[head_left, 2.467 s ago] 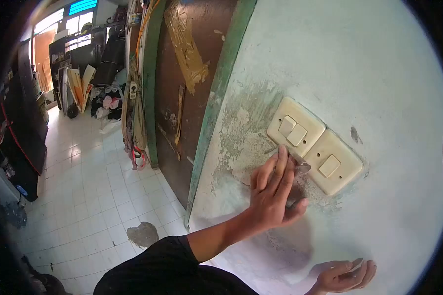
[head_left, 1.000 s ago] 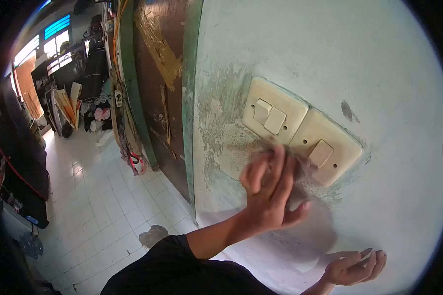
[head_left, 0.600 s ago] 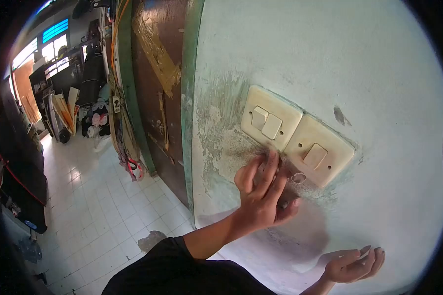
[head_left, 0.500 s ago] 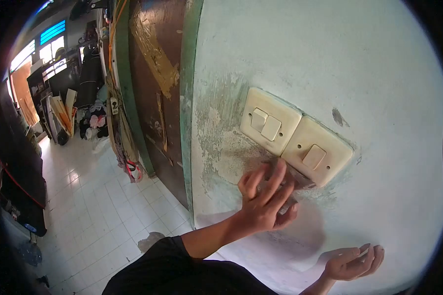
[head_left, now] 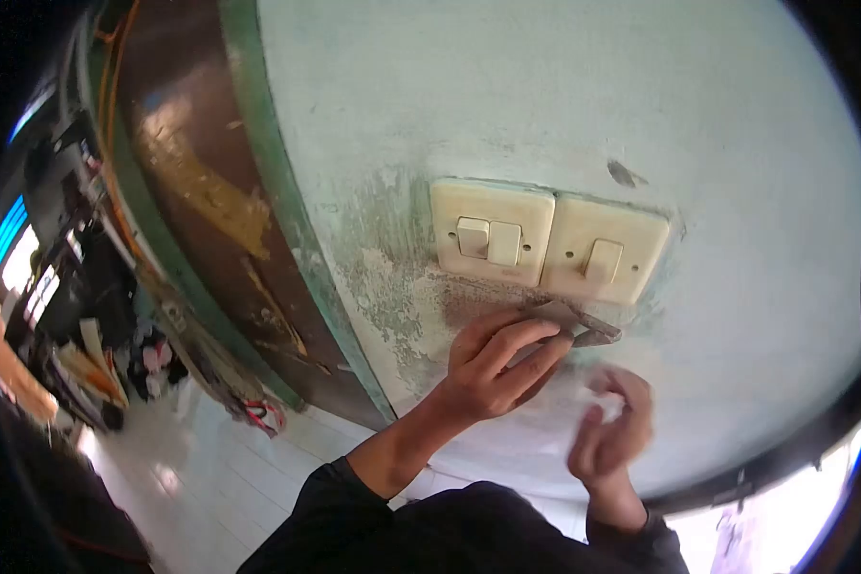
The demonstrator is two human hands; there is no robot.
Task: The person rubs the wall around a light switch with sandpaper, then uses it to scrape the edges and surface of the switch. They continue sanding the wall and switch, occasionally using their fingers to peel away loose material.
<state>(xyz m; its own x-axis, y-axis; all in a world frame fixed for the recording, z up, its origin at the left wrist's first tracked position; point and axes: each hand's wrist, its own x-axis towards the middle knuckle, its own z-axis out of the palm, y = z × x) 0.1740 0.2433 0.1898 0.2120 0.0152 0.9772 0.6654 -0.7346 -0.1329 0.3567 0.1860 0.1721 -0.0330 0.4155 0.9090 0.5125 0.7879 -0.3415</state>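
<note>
My left hand [head_left: 493, 368] is closed on a folded grey-brown piece of sandpaper [head_left: 593, 331] just below the light switches. Fingers cover part of the sheet, and its stiff folded end sticks out to the right. Lower and to the right, my right hand [head_left: 620, 430] is in the air, blurred by motion. Its fingers are loosely curled, the thumb stands apart, and nothing shows in it. Above the hands are a double light switch [head_left: 478, 212] and a single light switch [head_left: 584, 225], side by side on cream plates. Worn, flaking paint [head_left: 378, 277] marks the wall around the left one.
Left of the wall stands a brown door [head_left: 187, 191] with peeling tape, in a green frame [head_left: 268, 143]. Straps and cords hang beside it. White floor tiles [head_left: 230, 478] lie below, with piled household items [head_left: 96, 364] farther back. A bright opening [head_left: 784, 526] shows at lower right.
The view has turned, bringing the door nearer the left edge. My right hand has come up and left, closer to my left hand. The sandpaper in my left hand shows more clearly.
</note>
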